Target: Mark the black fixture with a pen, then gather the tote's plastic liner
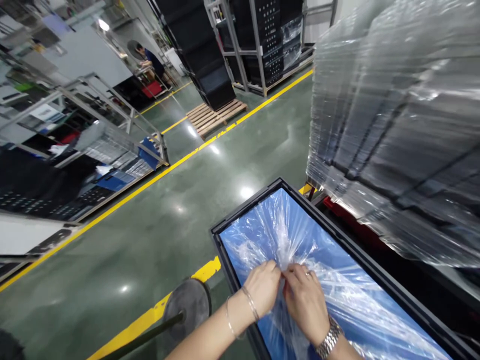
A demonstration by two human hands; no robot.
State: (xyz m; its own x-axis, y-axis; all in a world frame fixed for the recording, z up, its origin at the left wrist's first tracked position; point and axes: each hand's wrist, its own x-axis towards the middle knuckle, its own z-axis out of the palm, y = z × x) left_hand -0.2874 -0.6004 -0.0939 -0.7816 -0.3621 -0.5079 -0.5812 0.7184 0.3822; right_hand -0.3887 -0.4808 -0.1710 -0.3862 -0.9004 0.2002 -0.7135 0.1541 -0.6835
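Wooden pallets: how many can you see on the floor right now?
1: a bare wooden pallet lies on the green floor far ahead, beside the yellow line. Others may be hidden under the wrapped stack at right.

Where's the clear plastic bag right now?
In the head view, the plastic bag lies low and right of centre inside the black bin, over blue contents, gathered between the left hand and right hand.

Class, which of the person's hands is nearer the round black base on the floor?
Left. The left hand is on the side toward the round black base; the right hand lies beyond it, farther away.
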